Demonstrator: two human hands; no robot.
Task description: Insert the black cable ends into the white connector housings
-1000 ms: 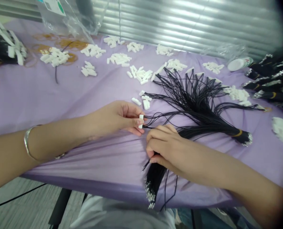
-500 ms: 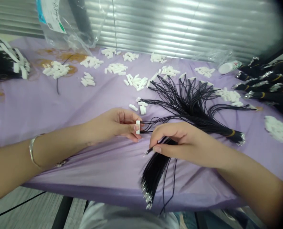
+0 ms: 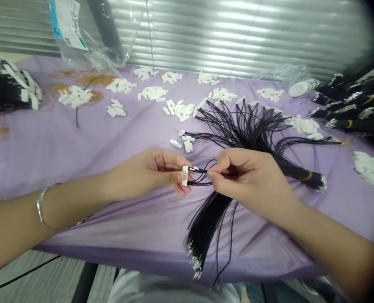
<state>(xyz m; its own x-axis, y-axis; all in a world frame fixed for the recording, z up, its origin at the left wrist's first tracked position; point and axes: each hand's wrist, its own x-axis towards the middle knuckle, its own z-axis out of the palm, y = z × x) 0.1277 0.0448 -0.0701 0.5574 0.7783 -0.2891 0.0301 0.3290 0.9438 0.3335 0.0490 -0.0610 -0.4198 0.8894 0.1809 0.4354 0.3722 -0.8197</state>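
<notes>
Between thumb and fingers, my left hand [image 3: 161, 172] pinches a small white connector [image 3: 185, 175], upright, with black wires running from its right side. My right hand [image 3: 246, 174] pinches black wires with bare metal tips [image 3: 194, 168], which point left at the connector's upper part. Whether the tips touch the connector is too small to tell. Below my right hand hangs a bundle of loose black wires [image 3: 205, 229] with silver ends. Behind it lies a tied wire bundle [image 3: 265, 147] with white connectors on several ends.
Piles of white connectors [image 3: 179, 109] dot the purple cloth [image 3: 117, 139]. A clear plastic bag [image 3: 92, 46] stands at the back left near the blinds. More tied wire bundles [image 3: 347, 111] lie at the right, beside a white bottle [image 3: 302, 88]. A connector-ended bundle [image 3: 13, 86] lies far left.
My right hand has moved up and left, bringing the wire tips from below the connector to beside its upper part. My left hand, still holding the connector, has shifted slightly down and right.
</notes>
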